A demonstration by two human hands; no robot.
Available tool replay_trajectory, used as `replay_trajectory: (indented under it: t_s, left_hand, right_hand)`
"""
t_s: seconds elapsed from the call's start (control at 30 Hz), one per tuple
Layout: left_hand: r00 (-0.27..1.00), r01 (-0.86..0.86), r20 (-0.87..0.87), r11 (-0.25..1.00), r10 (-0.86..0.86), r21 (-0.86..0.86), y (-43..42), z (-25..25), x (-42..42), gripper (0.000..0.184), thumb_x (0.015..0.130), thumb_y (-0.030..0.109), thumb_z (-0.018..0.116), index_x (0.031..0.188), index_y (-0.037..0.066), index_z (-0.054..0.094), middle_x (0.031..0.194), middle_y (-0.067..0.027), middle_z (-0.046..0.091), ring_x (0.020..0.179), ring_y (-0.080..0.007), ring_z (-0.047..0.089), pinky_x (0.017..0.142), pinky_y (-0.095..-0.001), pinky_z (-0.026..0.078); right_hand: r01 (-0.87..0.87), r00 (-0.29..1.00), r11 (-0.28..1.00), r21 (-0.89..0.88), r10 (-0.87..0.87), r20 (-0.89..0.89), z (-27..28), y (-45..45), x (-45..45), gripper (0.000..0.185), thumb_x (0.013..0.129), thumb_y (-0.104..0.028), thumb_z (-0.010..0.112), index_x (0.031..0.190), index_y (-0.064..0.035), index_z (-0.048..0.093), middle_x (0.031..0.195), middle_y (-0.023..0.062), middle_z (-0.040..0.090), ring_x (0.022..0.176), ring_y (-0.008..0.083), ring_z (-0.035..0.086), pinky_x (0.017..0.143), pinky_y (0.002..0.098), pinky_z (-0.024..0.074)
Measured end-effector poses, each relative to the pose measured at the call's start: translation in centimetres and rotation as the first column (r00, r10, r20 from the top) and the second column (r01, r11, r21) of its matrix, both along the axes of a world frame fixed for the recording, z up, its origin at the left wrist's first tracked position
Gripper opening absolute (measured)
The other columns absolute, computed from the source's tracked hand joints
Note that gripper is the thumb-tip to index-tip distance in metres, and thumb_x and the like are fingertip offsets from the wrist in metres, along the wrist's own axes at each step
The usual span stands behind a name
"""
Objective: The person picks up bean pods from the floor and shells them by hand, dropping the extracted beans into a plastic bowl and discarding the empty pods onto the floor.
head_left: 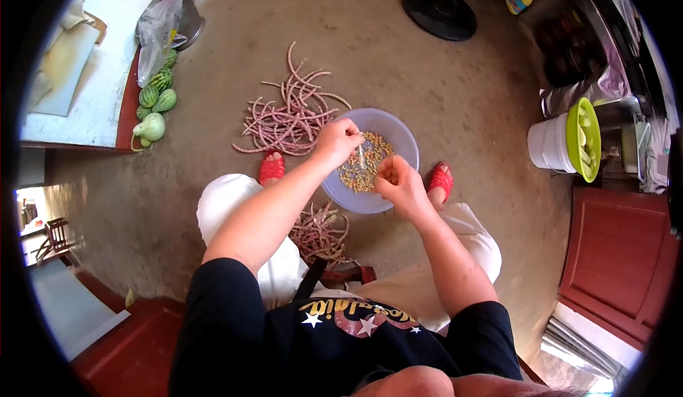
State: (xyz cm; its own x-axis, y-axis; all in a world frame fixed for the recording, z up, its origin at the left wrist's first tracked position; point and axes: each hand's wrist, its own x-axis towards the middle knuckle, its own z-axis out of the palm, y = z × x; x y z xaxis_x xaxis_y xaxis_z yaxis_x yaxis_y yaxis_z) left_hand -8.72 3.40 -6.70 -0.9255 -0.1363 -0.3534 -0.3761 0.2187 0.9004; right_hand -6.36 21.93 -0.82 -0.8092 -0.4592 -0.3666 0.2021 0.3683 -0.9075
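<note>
A lavender plastic basin [334, 189] stands on the floor between my feet, with shelled yellow-brown beans [356, 178] in its bottom. Over its left side, my left hand [336, 144] is closed in a pinch on a bean pod [361, 158], pale and thin, hanging down above the beans. My right hand [400, 186] is over the basin's right side with curled fingers; whatever they hold is hidden. Long purplish bean pods [284, 123] lie in a loose heap just left of the basin. Nearer to me, by my left leg, is a pile of emptied-looking pods [318, 233].
Striped green melons [162, 80] and a pale gourd [151, 126] lie beside the left counter [107, 119]. A black round stand base [439, 11] is at the back. On the right are a white bucket [549, 144] and a lime-green basin [573, 141].
</note>
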Motion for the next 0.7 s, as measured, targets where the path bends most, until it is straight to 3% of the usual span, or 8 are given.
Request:
replay_trajectory:
  t_s: [0.07,0.17,0.23,0.37,0.53,0.6,0.67,0.7]
  left_hand:
    - [0.999,0.021,0.035,0.998,-0.023,0.056,0.2,1.0,0.2,0.007,0.078,0.01,0.059,0.078,0.004,0.056,0.066,-0.0015,0.057,0.052,-0.0083,0.054,0.045,-0.0226,0.044]
    - [0.987,0.065,0.131,0.981,-0.089,0.182,0.3,1.9,0.7,0.008,0.079,0.011,0.059,0.083,0.005,0.057,0.069,-0.0015,0.057,0.056,-0.0079,0.055,0.046,-0.0221,0.044]
    - [0.97,-0.01,0.226,0.911,-0.092,0.413,0.6,2.3,1.0,0.011,0.079,0.01,0.058,0.088,0.004,0.057,0.07,-0.0027,0.057,0.06,-0.0096,0.056,0.049,-0.0237,0.047]
    - [0.968,0.023,0.195,0.83,-0.158,0.557,0.7,2.6,1.6,0.01,0.079,0.008,0.056,0.088,0.003,0.056,0.072,-0.0045,0.056,0.062,-0.0124,0.056,0.054,-0.0265,0.05]
    - [0.963,0.151,0.175,0.949,-0.204,0.276,1.4,0.6,2.6,0.014,0.074,0.002,0.052,0.086,0.003,0.058,0.071,-0.0037,0.059,0.064,-0.0098,0.056,0.051,-0.0236,0.046]
    - [0.956,0.288,0.017,0.925,-0.293,-0.248,2.0,0.1,2.8,0.022,0.069,0.002,0.055,0.091,0.004,0.06,0.076,-0.0095,0.062,0.072,-0.0225,0.061,0.064,-0.0322,0.049]
    - [0.919,0.215,-0.169,0.812,-0.356,-0.543,1.9,-0.2,3.9,0.023,0.069,0.005,0.056,0.092,0.006,0.061,0.086,-0.0121,0.062,0.083,-0.0313,0.059,0.074,-0.0389,0.047]
    - [0.922,0.21,-0.167,0.813,-0.349,-0.543,1.6,0.0,3.9,0.023,0.069,0.005,0.056,0.092,0.006,0.061,0.086,-0.0121,0.062,0.083,-0.0313,0.059,0.074,-0.0389,0.047]
  right_hand:
    - [0.13,0.991,0.991,0.021,-0.13,-0.022,-0.1,-0.2,-0.4,0.016,0.071,-0.007,0.06,0.083,0.0011,0.053,0.066,0.0059,0.055,0.06,0.012,0.051,0.056,0.0255,0.0426]
    - [0.104,0.994,0.991,0.085,-0.1,-0.052,-2.3,0.0,-0.9,0.019,0.073,-0.012,0.06,0.086,0.0011,0.055,0.065,0.0088,0.056,0.061,0.014,0.052,0.057,0.028,0.0431]
    - [0.097,0.994,0.989,0.11,-0.09,-0.065,-2.3,-0.1,-0.9,0.019,0.073,-0.014,0.059,0.085,0.0012,0.056,0.065,0.0097,0.057,0.061,0.0147,0.053,0.057,0.029,0.0433]
    - [-0.029,0.998,0.989,0.146,0.037,-0.054,-1.2,-0.7,-1.0,0.018,0.075,-0.017,0.058,0.081,-0.0001,0.058,0.065,0.0112,0.058,0.059,0.0173,0.054,0.057,0.0307,0.0436]
    - [-0.026,0.961,0.955,0.295,0.105,-0.256,-1.0,-0.4,-0.6,0.016,0.073,-0.017,0.058,0.072,-0.0003,0.057,0.061,0.0139,0.057,0.057,0.0222,0.057,0.056,0.0339,0.0443]
    - [-0.084,0.941,0.933,0.349,0.189,-0.28,-1.3,0.0,-0.5,0.016,0.073,-0.016,0.058,0.072,-0.0005,0.057,0.061,0.0142,0.057,0.057,0.024,0.057,0.056,0.0341,0.0447]
    - [-0.138,0.915,0.904,0.405,0.272,-0.297,-1.3,-0.2,0.1,0.016,0.073,-0.016,0.058,0.072,-0.0008,0.057,0.062,0.0144,0.058,0.056,0.0257,0.057,0.056,0.0343,0.0451]
    - [-0.318,0.934,0.884,0.342,0.353,-0.045,-0.7,-0.5,0.6,0.014,0.072,-0.016,0.057,0.073,-0.0019,0.058,0.062,0.0145,0.059,0.057,0.0276,0.058,0.056,0.0347,0.0456]
